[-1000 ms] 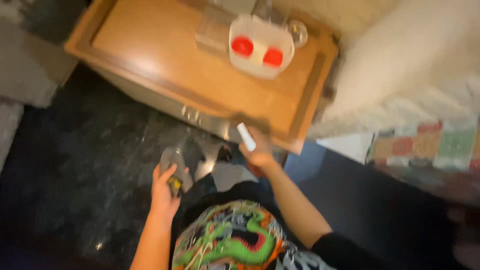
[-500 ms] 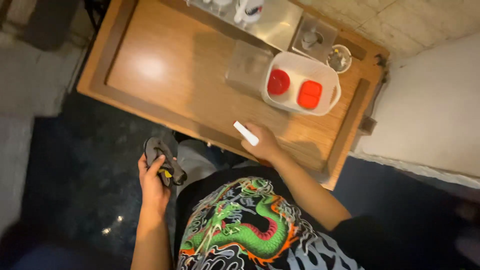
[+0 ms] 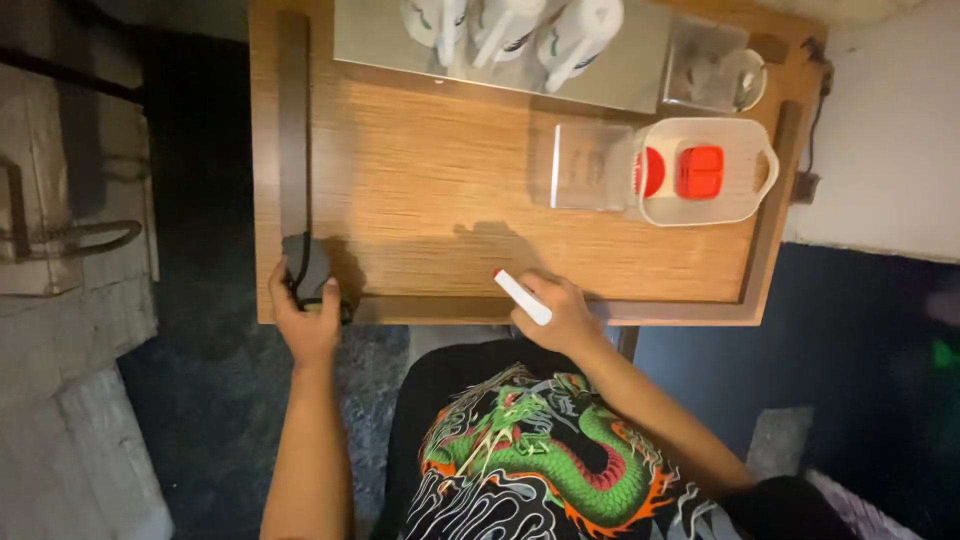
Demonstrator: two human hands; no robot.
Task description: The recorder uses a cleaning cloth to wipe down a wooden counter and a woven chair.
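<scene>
At table's near edge, my left hand [image 3: 305, 325] grips a dark object [image 3: 305, 265], kind unclear; right hand [image 3: 560, 315] holds a white tube [image 3: 522, 297].

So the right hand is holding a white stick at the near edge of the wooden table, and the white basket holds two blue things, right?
Not quite. In the head view the two things in the white basket are red, not blue. The right hand does hold a white stick at the near edge of the wooden table.
</scene>
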